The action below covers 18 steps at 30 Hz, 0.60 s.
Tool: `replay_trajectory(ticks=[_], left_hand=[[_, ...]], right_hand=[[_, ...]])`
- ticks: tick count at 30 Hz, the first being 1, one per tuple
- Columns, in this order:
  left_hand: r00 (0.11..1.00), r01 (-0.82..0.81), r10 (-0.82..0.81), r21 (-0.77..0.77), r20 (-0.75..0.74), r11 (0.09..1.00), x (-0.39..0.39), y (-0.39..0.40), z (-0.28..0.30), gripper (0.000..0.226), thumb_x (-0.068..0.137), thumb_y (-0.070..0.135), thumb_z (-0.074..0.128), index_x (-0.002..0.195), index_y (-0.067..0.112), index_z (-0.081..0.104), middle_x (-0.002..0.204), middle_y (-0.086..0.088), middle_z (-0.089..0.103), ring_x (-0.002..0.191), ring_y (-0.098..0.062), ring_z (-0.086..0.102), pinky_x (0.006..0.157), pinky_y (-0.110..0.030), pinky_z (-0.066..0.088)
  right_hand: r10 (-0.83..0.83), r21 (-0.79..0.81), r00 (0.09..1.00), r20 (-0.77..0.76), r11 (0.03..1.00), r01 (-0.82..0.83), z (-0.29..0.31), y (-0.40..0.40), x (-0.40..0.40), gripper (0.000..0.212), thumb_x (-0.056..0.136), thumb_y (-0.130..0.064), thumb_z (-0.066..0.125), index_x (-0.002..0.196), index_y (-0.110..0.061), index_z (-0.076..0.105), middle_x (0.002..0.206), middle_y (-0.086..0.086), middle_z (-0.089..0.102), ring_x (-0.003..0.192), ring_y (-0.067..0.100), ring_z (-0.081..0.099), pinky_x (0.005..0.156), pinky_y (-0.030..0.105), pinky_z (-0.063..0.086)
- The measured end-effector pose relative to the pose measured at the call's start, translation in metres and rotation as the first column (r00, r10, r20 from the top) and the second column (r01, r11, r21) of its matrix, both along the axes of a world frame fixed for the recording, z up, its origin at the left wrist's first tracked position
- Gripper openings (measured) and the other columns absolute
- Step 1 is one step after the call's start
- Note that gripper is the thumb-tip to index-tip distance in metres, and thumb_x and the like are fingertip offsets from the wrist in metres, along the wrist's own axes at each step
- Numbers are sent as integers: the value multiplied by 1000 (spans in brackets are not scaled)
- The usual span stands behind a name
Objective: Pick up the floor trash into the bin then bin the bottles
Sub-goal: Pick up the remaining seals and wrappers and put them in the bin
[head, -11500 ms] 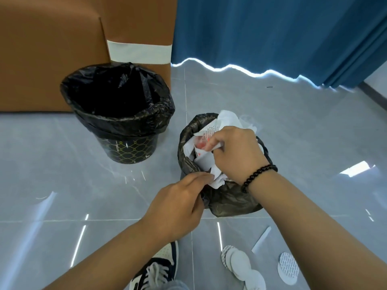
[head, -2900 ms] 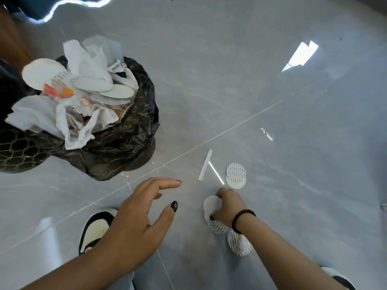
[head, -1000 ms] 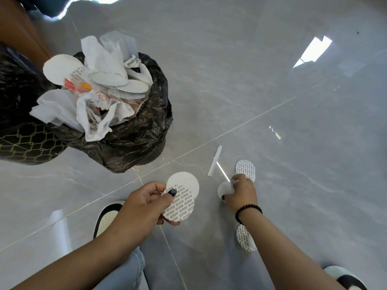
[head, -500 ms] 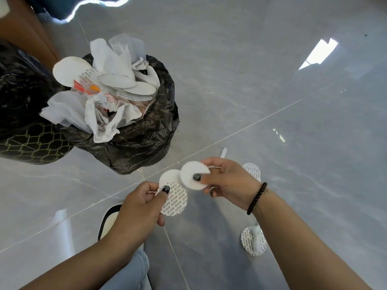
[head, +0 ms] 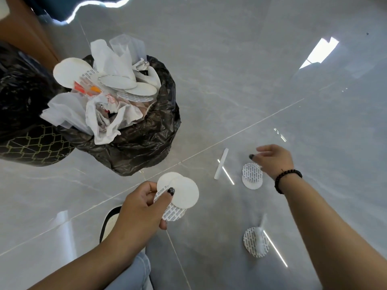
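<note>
Beside a patterned black bin [head: 35,147], on glossy grey floor tiles [head: 230,70], a crumpled black plastic bag [head: 144,135] heaped with white paper and round pads. Left on the floor: two overlapping round white pads [head: 252,178], one printed pad with a wisp on it [head: 256,241], one white strip [head: 221,163]. Pinched in the left hand [head: 142,210], at least three round white pads [head: 182,195], thumb on top. Right hand [head: 272,159] spread and empty just above the overlapping pair.
</note>
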<state>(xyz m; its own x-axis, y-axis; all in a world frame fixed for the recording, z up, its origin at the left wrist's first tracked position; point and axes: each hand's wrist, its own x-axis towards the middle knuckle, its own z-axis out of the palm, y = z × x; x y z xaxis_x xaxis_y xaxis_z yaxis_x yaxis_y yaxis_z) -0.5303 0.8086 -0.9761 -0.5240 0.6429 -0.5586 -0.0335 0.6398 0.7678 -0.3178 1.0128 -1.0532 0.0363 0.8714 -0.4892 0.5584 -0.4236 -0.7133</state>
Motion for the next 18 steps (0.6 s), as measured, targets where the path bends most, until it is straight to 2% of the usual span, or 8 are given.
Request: replay_trajectory(ticks=[2, 4, 6, 10, 13, 15, 18], left_hand=[[1000, 9, -9, -9, 2, 1000, 0, 0, -1, 3, 90, 19, 63, 92, 17, 64, 74, 3, 74, 48, -9, 57, 45, -22, 46], [1000, 15, -16, -15, -9, 1000, 0, 1, -1, 2, 89, 19, 63, 91, 19, 64, 74, 5, 74, 51, -8, 60, 44, -20, 46], [1000, 24, -25, -19, -15, 1000, 2, 1, -2, 2, 89, 20, 63, 91, 20, 64, 75, 5, 74, 55, -10, 63, 43, -18, 46], [999, 36, -37, -26, -23, 999, 5, 2, -3, 1, 90, 19, 63, 90, 19, 64, 73, 4, 74, 58, -13, 62, 42, -18, 46], [999, 41, -42, -28, -25, 999, 7, 4, -3, 2, 90, 19, 63, 89, 20, 63, 72, 8, 73, 62, -21, 62, 42, -17, 46], [999, 37, -37, -24, -14, 999, 7, 5, -4, 2, 90, 19, 63, 90, 19, 64, 72, 6, 74, 61, -19, 61, 42, -17, 46], [999, 33, -33, -24, -4, 999, 7, 4, -4, 3, 90, 19, 63, 91, 19, 65, 73, 5, 74, 60, -14, 62, 42, -16, 45]], right_hand=[[89, -33, 972, 217, 996, -84, -18, 9, 13, 40, 77, -21, 77, 113, -13, 60, 116, 9, 63, 100, 25, 60, 85, 32, 47], [250, -89, 919, 304, 968, -234, -33, 5, 16, 49, 75, -23, 78, 118, -13, 57, 122, 11, 56, 108, 28, 56, 84, 29, 42], [342, -109, 882, 323, 940, -324, -46, -5, 15, 53, 72, -21, 80, 117, -14, 54, 122, 13, 50, 107, 28, 52, 81, 26, 38], [325, -70, 907, 268, 945, -318, -55, -15, 12, 47, 71, -14, 78, 111, -14, 53, 116, 10, 56, 102, 24, 52, 77, 26, 39], [435, -97, 844, 314, 899, -427, -53, -19, 9, 38, 75, -14, 75, 109, -11, 58, 113, 9, 59, 99, 23, 53, 75, 27, 41], [489, -115, 796, 356, 869, -482, -53, -21, 9, 35, 76, -16, 74, 108, -10, 60, 113, 10, 58, 103, 26, 54, 75, 27, 40], [482, -96, 797, 365, 870, -483, -52, -23, 10, 35, 78, -16, 73, 109, -10, 60, 108, 7, 51, 106, 26, 51, 76, 26, 38]])
